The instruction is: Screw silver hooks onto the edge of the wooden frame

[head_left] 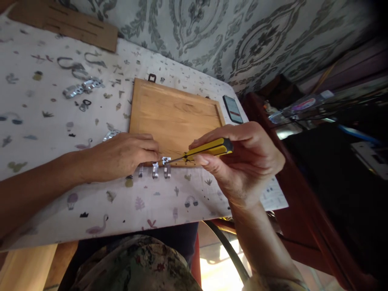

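A wooden board point(176, 117) with a raised rim lies flat on the patterned tablecloth. Several metal hooks point(167, 171) sit along its near edge. My right hand point(242, 161) grips a screwdriver point(209, 149) with a yellow and black handle, its shaft slanting down to the left. The tip meets the plate of the rightmost hook, or ends very close to it. My left hand point(130, 155) rests at the board's near left corner, fingers bent together beside the hooks. Whatever those fingertips pinch is hidden.
Loose metal hooks point(83, 87) lie on the tablecloth to the left, with cardboard point(63, 24) at the back left. A phone point(233, 109) lies right of the board. Farther right, a plastic bottle point(303, 107) lies near a black object point(327, 173).
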`<state>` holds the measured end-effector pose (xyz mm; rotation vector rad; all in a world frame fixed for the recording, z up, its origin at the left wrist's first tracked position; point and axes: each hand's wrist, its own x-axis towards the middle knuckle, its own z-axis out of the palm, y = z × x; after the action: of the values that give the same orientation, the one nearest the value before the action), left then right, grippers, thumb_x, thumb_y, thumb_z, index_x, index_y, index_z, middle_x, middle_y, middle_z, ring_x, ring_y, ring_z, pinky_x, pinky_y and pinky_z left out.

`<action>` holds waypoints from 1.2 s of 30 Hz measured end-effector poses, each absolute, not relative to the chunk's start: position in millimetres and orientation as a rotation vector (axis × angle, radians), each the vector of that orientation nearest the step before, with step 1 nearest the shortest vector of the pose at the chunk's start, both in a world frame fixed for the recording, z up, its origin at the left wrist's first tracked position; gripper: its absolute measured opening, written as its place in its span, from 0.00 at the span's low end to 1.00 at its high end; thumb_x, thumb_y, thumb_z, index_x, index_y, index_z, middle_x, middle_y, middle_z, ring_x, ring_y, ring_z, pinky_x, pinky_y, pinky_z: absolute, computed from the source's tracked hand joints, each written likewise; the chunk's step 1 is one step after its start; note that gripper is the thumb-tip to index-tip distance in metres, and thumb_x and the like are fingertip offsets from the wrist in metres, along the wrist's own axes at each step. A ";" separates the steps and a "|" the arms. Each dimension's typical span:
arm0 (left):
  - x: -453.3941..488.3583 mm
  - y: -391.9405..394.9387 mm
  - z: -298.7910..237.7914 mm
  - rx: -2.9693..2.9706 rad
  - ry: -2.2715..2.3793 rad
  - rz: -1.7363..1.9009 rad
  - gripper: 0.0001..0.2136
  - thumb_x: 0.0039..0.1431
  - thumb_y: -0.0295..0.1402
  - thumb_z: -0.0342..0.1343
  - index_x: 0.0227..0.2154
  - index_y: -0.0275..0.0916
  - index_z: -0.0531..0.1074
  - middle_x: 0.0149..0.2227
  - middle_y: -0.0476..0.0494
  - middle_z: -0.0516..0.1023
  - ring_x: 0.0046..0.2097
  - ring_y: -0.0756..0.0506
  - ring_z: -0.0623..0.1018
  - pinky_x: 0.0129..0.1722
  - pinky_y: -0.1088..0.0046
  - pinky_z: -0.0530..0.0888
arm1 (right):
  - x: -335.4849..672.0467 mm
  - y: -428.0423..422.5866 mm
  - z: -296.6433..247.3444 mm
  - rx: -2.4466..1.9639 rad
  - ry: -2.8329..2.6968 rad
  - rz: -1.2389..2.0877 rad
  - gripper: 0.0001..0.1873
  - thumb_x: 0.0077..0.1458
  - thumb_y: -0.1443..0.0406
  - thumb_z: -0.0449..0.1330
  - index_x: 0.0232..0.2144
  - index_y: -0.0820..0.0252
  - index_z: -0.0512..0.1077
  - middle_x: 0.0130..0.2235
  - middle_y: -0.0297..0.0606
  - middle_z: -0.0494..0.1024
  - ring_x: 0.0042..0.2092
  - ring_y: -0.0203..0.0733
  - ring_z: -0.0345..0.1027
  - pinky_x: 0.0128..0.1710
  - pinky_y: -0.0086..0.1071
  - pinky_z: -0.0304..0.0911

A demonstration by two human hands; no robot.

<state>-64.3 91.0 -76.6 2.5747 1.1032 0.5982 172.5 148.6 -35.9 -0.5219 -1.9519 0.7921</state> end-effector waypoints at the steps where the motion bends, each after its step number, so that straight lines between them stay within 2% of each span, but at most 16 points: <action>1: -64.2 90.9 -76.2 2.576 1.106 0.589 0.15 0.67 0.20 0.49 0.45 0.40 0.78 0.43 0.44 0.81 0.45 0.45 0.77 0.42 0.73 0.71 | 171.6 148.3 -36.1 -0.531 -1.947 0.799 0.15 0.47 0.56 0.75 0.36 0.44 0.76 0.34 0.33 0.82 0.33 0.48 0.76 0.34 0.44 0.78; 3: -63.8 90.8 -75.6 2.591 1.110 0.580 0.14 0.66 0.19 0.50 0.45 0.39 0.78 0.43 0.43 0.81 0.45 0.44 0.77 0.42 0.72 0.71 | 171.0 147.9 -35.1 -0.547 -1.953 0.829 0.14 0.49 0.57 0.74 0.38 0.42 0.76 0.36 0.33 0.83 0.34 0.49 0.78 0.35 0.44 0.79; 6: -63.2 90.6 -75.0 2.623 1.120 0.543 0.14 0.65 0.19 0.50 0.44 0.39 0.78 0.44 0.42 0.81 0.46 0.44 0.76 0.42 0.72 0.71 | 173.3 148.4 -31.2 -0.489 -1.999 0.914 0.17 0.53 0.60 0.71 0.45 0.39 0.77 0.40 0.32 0.84 0.38 0.48 0.80 0.39 0.43 0.80; 10: -62.6 90.5 -74.2 2.619 1.146 0.500 0.13 0.66 0.20 0.50 0.43 0.39 0.78 0.44 0.42 0.81 0.44 0.44 0.76 0.41 0.72 0.72 | 177.5 149.4 -27.0 -0.408 -2.042 1.037 0.16 0.63 0.61 0.64 0.53 0.45 0.76 0.44 0.34 0.84 0.43 0.44 0.82 0.35 0.36 0.80; 13: -62.5 90.9 -74.6 2.620 1.150 0.493 0.13 0.67 0.22 0.50 0.44 0.39 0.78 0.44 0.41 0.81 0.44 0.43 0.76 0.41 0.72 0.72 | 177.7 150.2 -27.2 -0.418 -2.027 1.019 0.13 0.63 0.62 0.64 0.50 0.49 0.77 0.42 0.33 0.84 0.41 0.43 0.82 0.34 0.36 0.80; 16: -63.2 91.5 -76.0 2.628 1.143 0.503 0.15 0.67 0.21 0.48 0.46 0.39 0.78 0.45 0.41 0.81 0.46 0.43 0.76 0.43 0.71 0.72 | 176.0 151.2 -29.0 -0.469 -2.003 0.879 0.09 0.58 0.63 0.69 0.42 0.49 0.79 0.38 0.30 0.84 0.37 0.44 0.82 0.36 0.40 0.80; 19: -64.1 91.5 -76.8 2.624 1.133 0.521 0.16 0.66 0.20 0.48 0.49 0.39 0.77 0.46 0.42 0.81 0.47 0.43 0.76 0.44 0.72 0.72 | 174.3 151.3 -30.1 -0.521 -1.982 0.750 0.10 0.53 0.66 0.72 0.37 0.48 0.80 0.35 0.29 0.84 0.34 0.45 0.81 0.34 0.41 0.78; 21: -64.2 91.2 -76.6 2.616 1.129 0.522 0.16 0.66 0.20 0.48 0.48 0.39 0.77 0.46 0.42 0.80 0.47 0.44 0.76 0.43 0.72 0.72 | 174.3 150.8 -29.5 -0.523 -1.982 0.769 0.10 0.53 0.65 0.72 0.38 0.45 0.80 0.35 0.29 0.84 0.34 0.45 0.80 0.35 0.41 0.79; 24: -63.5 90.7 -75.9 2.613 1.136 0.520 0.15 0.67 0.21 0.47 0.46 0.39 0.78 0.45 0.42 0.80 0.46 0.44 0.76 0.42 0.72 0.72 | 176.4 150.0 -26.7 -0.492 -2.019 0.938 0.13 0.58 0.60 0.68 0.46 0.42 0.79 0.40 0.30 0.84 0.39 0.46 0.81 0.41 0.42 0.81; 26: -63.1 90.7 -75.7 2.618 1.135 0.530 0.14 0.67 0.22 0.48 0.46 0.39 0.78 0.44 0.41 0.80 0.46 0.43 0.76 0.41 0.71 0.72 | 178.6 149.7 -24.8 -0.452 -2.055 1.022 0.15 0.62 0.57 0.64 0.51 0.43 0.77 0.43 0.32 0.83 0.43 0.47 0.81 0.44 0.43 0.81; 29: -63.3 91.4 -75.6 2.609 1.132 0.525 0.15 0.67 0.22 0.47 0.46 0.40 0.78 0.44 0.41 0.80 0.45 0.44 0.75 0.41 0.71 0.72 | 180.6 149.9 -24.0 -0.429 -2.068 1.050 0.15 0.64 0.59 0.62 0.53 0.47 0.76 0.44 0.34 0.84 0.45 0.45 0.81 0.45 0.42 0.80; 31: -63.7 91.7 -75.4 2.601 1.136 0.510 0.15 0.67 0.22 0.47 0.45 0.40 0.78 0.44 0.42 0.81 0.45 0.44 0.76 0.41 0.72 0.72 | 180.7 150.5 -24.9 -0.445 -2.044 1.011 0.13 0.64 0.62 0.63 0.51 0.48 0.77 0.42 0.33 0.84 0.42 0.44 0.81 0.43 0.40 0.80; 36: -62.7 88.5 -74.6 2.597 1.144 0.561 0.18 0.68 0.20 0.43 0.47 0.40 0.78 0.44 0.44 0.80 0.45 0.45 0.75 0.43 0.71 0.72 | 178.8 152.9 -28.6 -0.467 -2.005 0.848 0.09 0.54 0.62 0.72 0.39 0.51 0.80 0.36 0.31 0.85 0.35 0.43 0.80 0.36 0.38 0.78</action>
<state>-62.7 88.5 -74.6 2.5972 1.1441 0.5607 178.8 152.9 -28.6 -0.4674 -2.0049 0.8481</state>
